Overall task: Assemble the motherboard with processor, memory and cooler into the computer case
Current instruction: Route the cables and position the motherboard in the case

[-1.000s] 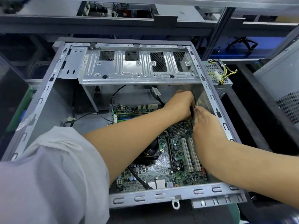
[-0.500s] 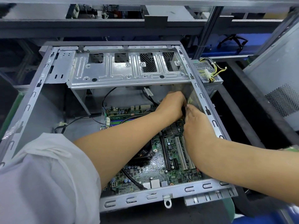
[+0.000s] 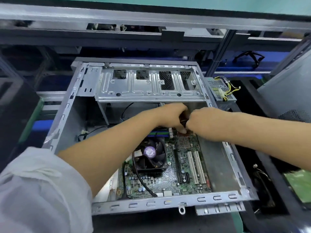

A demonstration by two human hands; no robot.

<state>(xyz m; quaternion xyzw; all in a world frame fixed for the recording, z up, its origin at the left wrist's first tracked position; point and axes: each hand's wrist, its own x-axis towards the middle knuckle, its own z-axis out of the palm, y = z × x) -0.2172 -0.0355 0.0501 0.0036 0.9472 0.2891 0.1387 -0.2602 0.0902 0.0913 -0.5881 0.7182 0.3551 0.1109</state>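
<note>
The motherboard (image 3: 170,175) lies flat on the floor of the open computer case (image 3: 151,203), its cooler (image 3: 150,154) left of two white slots. Over the board's far edge, the left hand (image 3: 170,116) and right hand (image 3: 204,122) meet, fingers curled round what seems a dark cable, partly hidden. A power supply (image 3: 220,90) sits beside the case's far right corner.

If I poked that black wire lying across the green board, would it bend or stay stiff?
Probably bend. The black wire already curves loosely past the cooler fan, so it looks floppy, not rigid. It is thin, so likely light. One end seems to meet the motherboard near the case's front rail, so it would likely flex rather than slide away.
</note>
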